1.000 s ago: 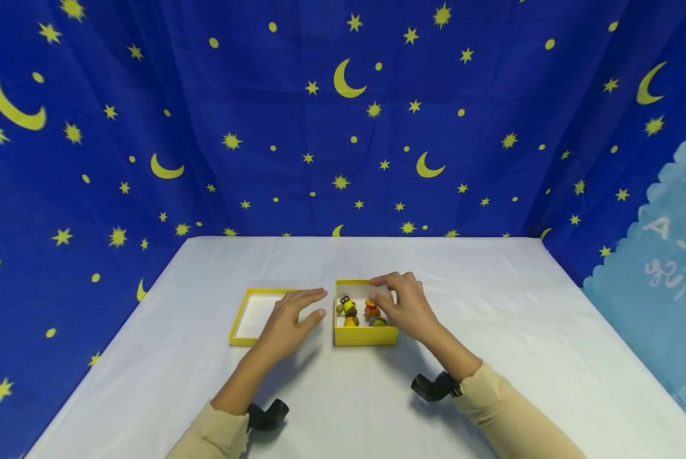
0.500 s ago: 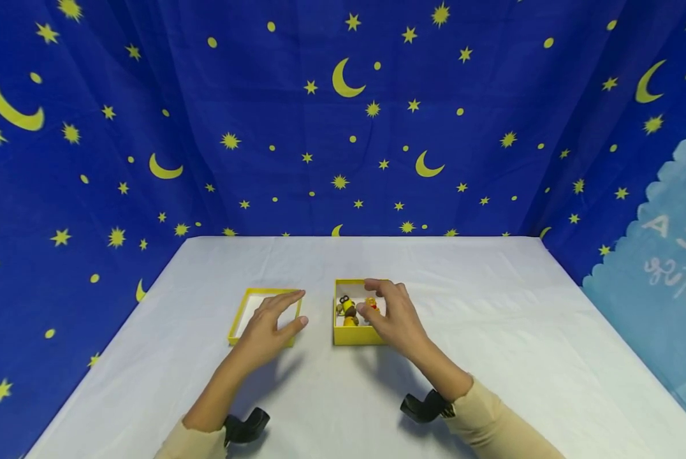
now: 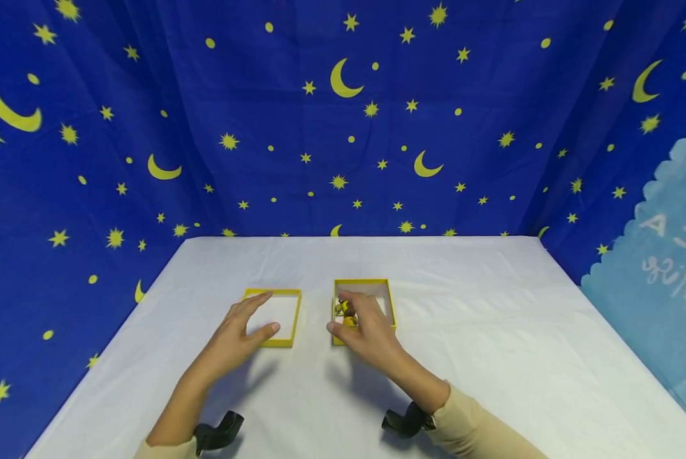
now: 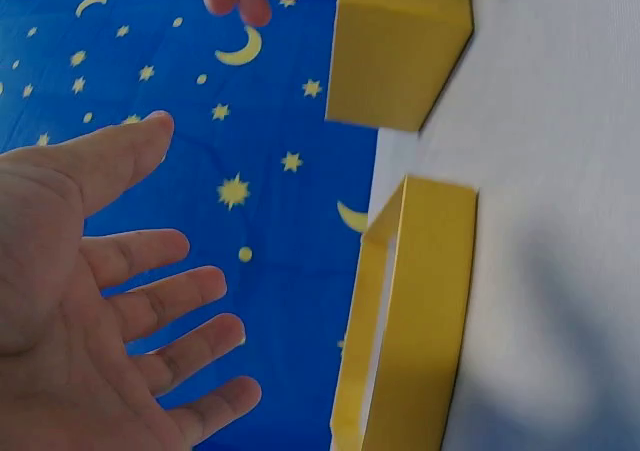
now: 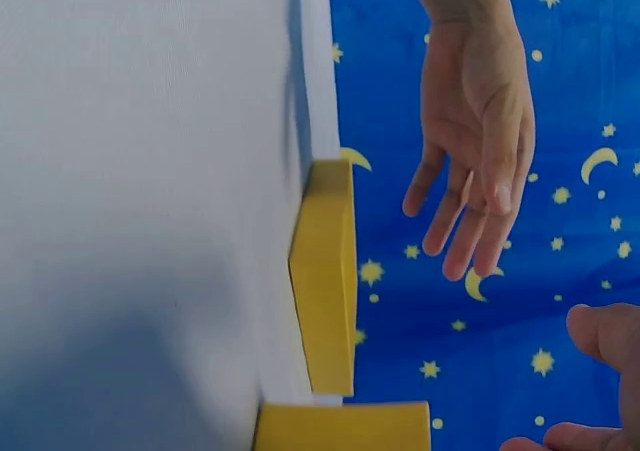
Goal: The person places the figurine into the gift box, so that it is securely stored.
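A yellow box with a white inside stands open in the middle of the table in the head view. Small toy figures, yellow and brown, lie along its left side; my right hand hides part of the inside. That right hand hovers over the box with thumb and fingers apart, holding nothing. Left of the box lies the yellow-rimmed lid, white side up. Above the lid's left edge hangs my left hand, fingers spread, nothing in it. In the left wrist view, the left palm shows bare, apart from the lid.
A white cloth covers the table. Behind it hangs a blue curtain with yellow moons and stars, and a light blue panel with lettering is at the right. Black wrist cameras sit below both forearms.
Both hands have moved left and slightly toward me: the left from beside the box to over the lid's left part, the right from the box's right side across it. Box and lid stay put.
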`<state>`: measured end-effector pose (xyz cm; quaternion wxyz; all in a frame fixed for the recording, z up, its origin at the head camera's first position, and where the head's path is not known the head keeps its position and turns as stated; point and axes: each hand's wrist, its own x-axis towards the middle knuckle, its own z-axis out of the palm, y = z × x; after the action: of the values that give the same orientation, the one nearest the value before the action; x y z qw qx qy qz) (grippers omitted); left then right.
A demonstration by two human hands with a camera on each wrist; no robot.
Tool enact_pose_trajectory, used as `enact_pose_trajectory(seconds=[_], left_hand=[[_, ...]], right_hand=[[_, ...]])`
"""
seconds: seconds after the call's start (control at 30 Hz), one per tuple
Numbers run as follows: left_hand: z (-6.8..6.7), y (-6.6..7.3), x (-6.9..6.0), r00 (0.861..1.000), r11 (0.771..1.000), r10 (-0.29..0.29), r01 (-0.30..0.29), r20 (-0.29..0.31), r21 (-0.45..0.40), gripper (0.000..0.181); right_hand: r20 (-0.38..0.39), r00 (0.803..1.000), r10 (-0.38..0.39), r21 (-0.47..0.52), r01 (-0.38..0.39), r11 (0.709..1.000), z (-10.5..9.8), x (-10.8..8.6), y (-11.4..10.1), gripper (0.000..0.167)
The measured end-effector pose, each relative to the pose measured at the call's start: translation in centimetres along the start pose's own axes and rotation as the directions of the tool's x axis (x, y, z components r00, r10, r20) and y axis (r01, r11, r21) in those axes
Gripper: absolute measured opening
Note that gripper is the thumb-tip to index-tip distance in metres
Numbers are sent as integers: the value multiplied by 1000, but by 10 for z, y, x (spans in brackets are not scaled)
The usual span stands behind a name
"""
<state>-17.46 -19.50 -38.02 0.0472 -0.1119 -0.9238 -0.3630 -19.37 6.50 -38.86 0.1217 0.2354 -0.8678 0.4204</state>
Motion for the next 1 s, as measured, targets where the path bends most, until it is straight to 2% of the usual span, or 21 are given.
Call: enact_pose_trajectory(seconds=[0.1, 0.4, 0.7, 0.83, 1.0], left_hand=[[-6, -4, -3, 999, 999, -35, 35, 12, 5, 67], [-19, -16, -7, 996, 997, -82, 82, 21, 10, 72], [-24, -31, -6, 990, 990, -132, 130, 39, 48, 78], [-26, -41, -5, 984, 983, -171, 167, 56, 70, 80], [-27, -51, -6, 980, 982, -181, 176, 80, 67, 83]], right_hand=[[16, 1000, -1, 1, 1, 1000, 6, -2, -4, 56], [98, 995, -35, 15, 34, 999, 24, -5, -15, 61], [218, 976, 13, 20, -18, 1000, 44, -4, -18, 69], [239, 971, 17, 13, -20, 1000, 53, -4, -18, 71], [259, 965, 31, 1, -33, 999, 64, -3, -15, 76]])
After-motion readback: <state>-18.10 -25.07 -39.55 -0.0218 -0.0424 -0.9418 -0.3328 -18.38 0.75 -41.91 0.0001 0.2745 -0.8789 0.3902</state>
